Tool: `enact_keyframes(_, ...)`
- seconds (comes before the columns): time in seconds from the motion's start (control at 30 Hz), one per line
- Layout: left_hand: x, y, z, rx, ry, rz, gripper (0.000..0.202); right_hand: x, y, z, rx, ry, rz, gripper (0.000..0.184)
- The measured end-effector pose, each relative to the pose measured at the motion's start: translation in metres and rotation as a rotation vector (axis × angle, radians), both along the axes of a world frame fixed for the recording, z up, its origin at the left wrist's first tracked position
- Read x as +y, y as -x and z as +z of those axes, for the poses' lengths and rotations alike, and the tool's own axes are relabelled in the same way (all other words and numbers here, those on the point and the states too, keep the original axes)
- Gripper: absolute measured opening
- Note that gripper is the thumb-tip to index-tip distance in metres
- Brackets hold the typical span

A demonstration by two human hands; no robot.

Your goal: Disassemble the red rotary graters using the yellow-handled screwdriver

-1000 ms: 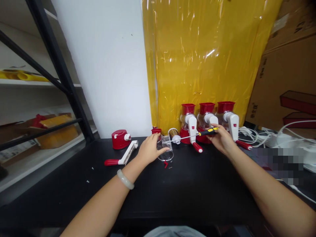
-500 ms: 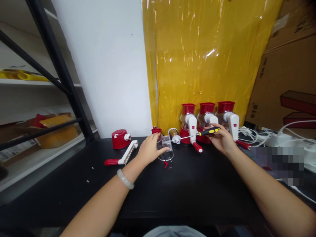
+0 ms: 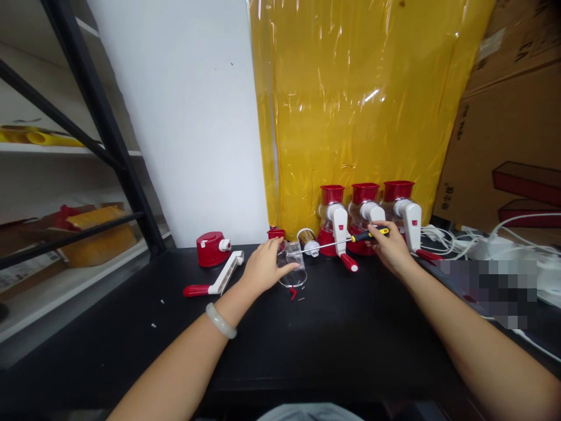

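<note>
My left hand (image 3: 263, 268) is closed around a clear plastic housing (image 3: 293, 264) that rests on the black table (image 3: 307, 339). My right hand (image 3: 390, 248) grips a screwdriver (image 3: 350, 239) by its black and yellow handle. Its thin shaft points left toward a gold and white drum (image 3: 309, 241) lying just behind the housing. A small red piece (image 3: 293, 292) lies on the table in front of the housing.
Three red and white hand-crank grinders (image 3: 367, 219) stand against a yellow plastic sheet (image 3: 350, 105). A loose crank handle (image 3: 215, 280) and a red base (image 3: 212, 248) lie to the left. A shelf frame (image 3: 87, 128) stands at the left, white cables (image 3: 482, 248) and cardboard boxes (image 3: 512, 134) at the right.
Both hands keep their grips and stay in place. The view has shifted slightly, so everything sits a little lower and to the left.
</note>
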State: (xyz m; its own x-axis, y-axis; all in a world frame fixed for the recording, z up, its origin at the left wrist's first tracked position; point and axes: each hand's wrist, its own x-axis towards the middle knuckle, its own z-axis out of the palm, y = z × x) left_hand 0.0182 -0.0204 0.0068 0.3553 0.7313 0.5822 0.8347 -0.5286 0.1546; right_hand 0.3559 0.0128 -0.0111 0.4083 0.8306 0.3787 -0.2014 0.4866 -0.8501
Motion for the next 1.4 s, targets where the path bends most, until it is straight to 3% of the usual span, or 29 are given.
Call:
enact_keyframes(0.33, -0.0012, -0.0006, 0.0009, 0.008, 0.014, 0.011, 0.078, -0.0059, 0.0031, 0.0033, 0.143, -0.002, 0.139, 0.052)
enact_keyframes(0.53, 0.0, -0.0001, 0.0, 0.0, 0.013, 0.002, 0.077, -0.0038, 0.0018, 0.0021, 0.148, -0.03, 0.145, 0.035)
enact_keyframes(0.73, 0.0004, 0.0003, -0.0003, -0.004, 0.004, -0.009, 0.076, -0.006, 0.0026, 0.0036, 0.129, -0.059, 0.157, 0.032)
enact_keyframes(1.13, 0.0012, 0.001, -0.0011, -0.004, 0.0, -0.008, 0.076, -0.0061, 0.0009, 0.0037, 0.146, -0.034, 0.184, 0.055)
enact_keyframes(1.4, 0.0011, 0.0006, -0.0009, 0.0, -0.002, -0.004, 0.076, -0.0094, 0.0032, 0.0053, 0.127, -0.08, 0.206, 0.047)
